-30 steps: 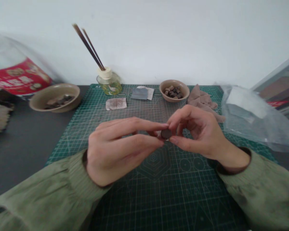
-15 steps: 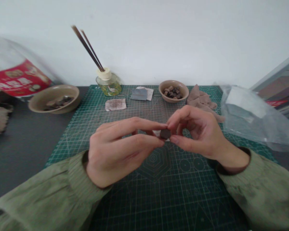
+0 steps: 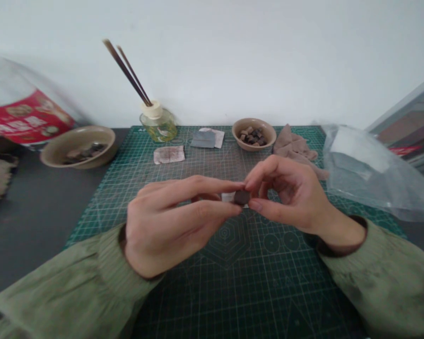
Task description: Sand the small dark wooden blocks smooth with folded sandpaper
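Note:
A small dark brown block [image 3: 241,197] with angled edges is held up over the cutting mat, between the fingertips of both hands. My left hand [image 3: 178,219] reaches in from the left, its fingers stretched long and pinching the block at their tips. From the other side my right hand [image 3: 286,190] grips the block's right edge between thumb and fingertips. Just behind the block a bit of white paper [image 3: 227,197] shows, partly hidden by the fingers.
On the green cutting mat [image 3: 261,292] stand a bowl of small brown blocks [image 3: 237,124], a crumpled cloth [image 3: 292,143], sandpaper pieces [image 3: 203,139], a stained paper [image 3: 169,154] and a reed diffuser [image 3: 159,125]. A plastic bag [image 3: 367,174] lies right; another bowl [image 3: 53,153] sits left.
My left hand has shifted slightly left and its fingers have moved a little, showing more of the white paper behind. Both hands still hold the block in nearly the same place.

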{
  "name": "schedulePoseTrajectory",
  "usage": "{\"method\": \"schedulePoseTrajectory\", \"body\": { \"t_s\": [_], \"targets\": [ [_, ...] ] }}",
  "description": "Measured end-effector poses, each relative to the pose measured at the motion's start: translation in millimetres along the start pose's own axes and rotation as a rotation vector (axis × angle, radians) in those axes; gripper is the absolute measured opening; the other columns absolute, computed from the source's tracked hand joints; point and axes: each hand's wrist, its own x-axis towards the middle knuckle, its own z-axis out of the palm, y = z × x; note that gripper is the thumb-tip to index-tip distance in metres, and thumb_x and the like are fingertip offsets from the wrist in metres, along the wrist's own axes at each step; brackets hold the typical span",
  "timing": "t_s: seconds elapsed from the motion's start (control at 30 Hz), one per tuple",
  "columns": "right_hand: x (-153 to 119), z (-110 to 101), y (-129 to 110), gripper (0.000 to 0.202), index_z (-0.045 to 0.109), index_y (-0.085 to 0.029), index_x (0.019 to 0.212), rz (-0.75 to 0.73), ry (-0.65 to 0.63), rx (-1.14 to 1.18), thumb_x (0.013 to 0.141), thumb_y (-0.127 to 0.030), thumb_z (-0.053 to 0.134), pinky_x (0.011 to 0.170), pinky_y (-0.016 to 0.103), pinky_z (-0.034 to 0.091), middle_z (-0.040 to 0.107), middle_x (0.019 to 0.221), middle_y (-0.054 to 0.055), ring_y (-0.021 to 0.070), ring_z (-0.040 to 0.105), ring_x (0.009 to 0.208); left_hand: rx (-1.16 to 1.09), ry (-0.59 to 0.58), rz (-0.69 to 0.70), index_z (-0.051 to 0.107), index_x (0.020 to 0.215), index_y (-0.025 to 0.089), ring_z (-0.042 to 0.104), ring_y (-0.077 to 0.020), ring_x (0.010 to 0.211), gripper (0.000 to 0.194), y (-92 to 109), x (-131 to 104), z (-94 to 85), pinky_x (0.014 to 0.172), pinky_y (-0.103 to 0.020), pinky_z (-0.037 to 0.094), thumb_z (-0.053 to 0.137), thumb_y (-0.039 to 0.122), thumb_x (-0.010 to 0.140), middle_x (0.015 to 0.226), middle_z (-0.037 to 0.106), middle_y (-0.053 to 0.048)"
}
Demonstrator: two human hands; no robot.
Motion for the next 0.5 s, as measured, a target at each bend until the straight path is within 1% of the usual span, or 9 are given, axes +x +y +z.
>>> {"method": "schedulePoseTrajectory", "body": {
  "t_s": [0.13,0.23,0.4,0.5],
  "targets": [
    [-0.3,0.3,-0.7,0.035,0.081,-0.02,0.11,0.0,0.007,-0.02,0.084,-0.024,0.105,0.06,0.023,0.06,0.082,0.103,0.005,0.0155,0.076,0.08,0.008,-0.008,0.028,0.086,0.107,0.028,0.089,-0.0204,0.095,0.013,0.6,0.6,-0.1,0.077,-0.031,0.074,0.082,0.016,0.104,0.124,0.09,-0.005],
    [0.0,0.4,-0.8,0.035,0.081,-0.02,0.109,0.008,0.013,-0.027,0.084,-0.028,0.105,0.06,0.023,0.059,0.082,0.102,0.005,0.0157,0.076,0.079,0.019,-0.012,0.01,0.085,0.108,0.029,0.089,-0.0219,0.096,0.013,1.1,0.0,-0.7,0.079,-0.035,0.076,0.082,0.017,0.104,0.124,0.09,-0.005],
    [0.0,0.1,-0.2,0.036,0.081,-0.021,0.11,-0.005,0.005,-0.001,0.083,-0.022,0.105,0.06,0.023,0.059,0.082,0.103,0.004,0.0157,0.076,0.08,0.032,-0.009,0.01,0.085,0.111,0.031,0.088,-0.0202,0.084,0.015,1.6,-2.1,-1.5,0.068,-0.033,0.073,0.081,0.018,0.104,0.124,0.09,-0.004],
    [-0.9,-0.2,0.3,0.037,0.081,-0.022,0.11,0.008,0.009,-0.005,0.083,-0.022,0.105,0.06,0.024,0.059,0.082,0.104,0.005,0.0164,0.076,0.081,0.011,0.007,-0.01,0.084,0.111,0.031,0.089,-0.0212,0.093,0.017,2.1,-2.3,0.3,0.075,-0.034,0.075,0.082,0.017,0.103,0.124,0.09,-0.003]
  ]
}}
